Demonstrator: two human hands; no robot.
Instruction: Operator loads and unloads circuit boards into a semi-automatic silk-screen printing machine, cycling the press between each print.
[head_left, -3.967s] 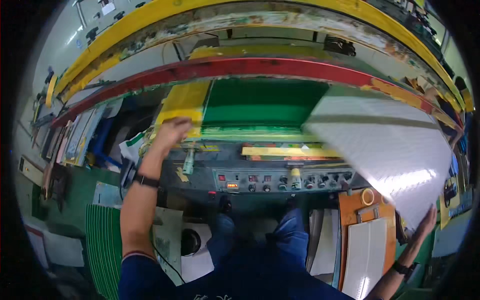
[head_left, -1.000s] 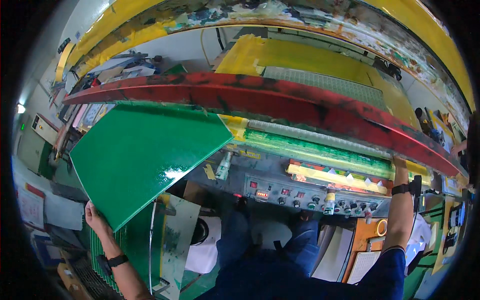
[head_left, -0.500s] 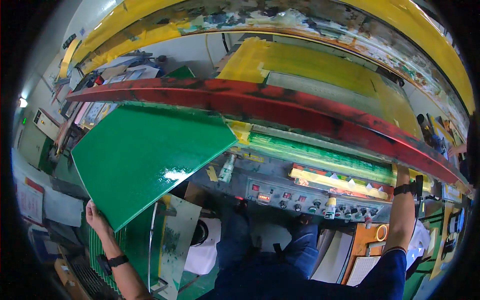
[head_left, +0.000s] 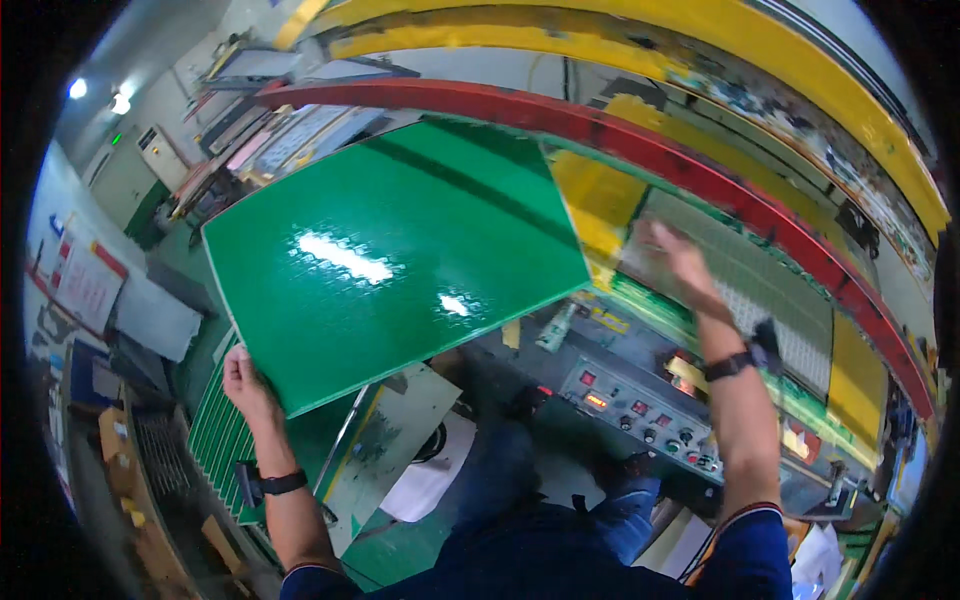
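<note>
My left hand pinches the near left corner of a large, glossy green panel. The panel is tilted, and its far side reaches up to the red bar of a machine. Just right of the panel, my right hand hangs over a grey perforated bed, fingers stretched out and slightly blurred, with nothing in them. Yellow sheeting shows between the panel and the bed.
A control panel with knobs and lit displays faces me below the bed. A small tube-like bottle stands on the machine's edge. Green ribbed sheets are stacked below my left hand, beside a stained board. Shelving runs along the left.
My view has swung left. My right hand has left the right end of the machine's front and moved left over the bed. My left hand still holds the panel, and more of the bed shows.
</note>
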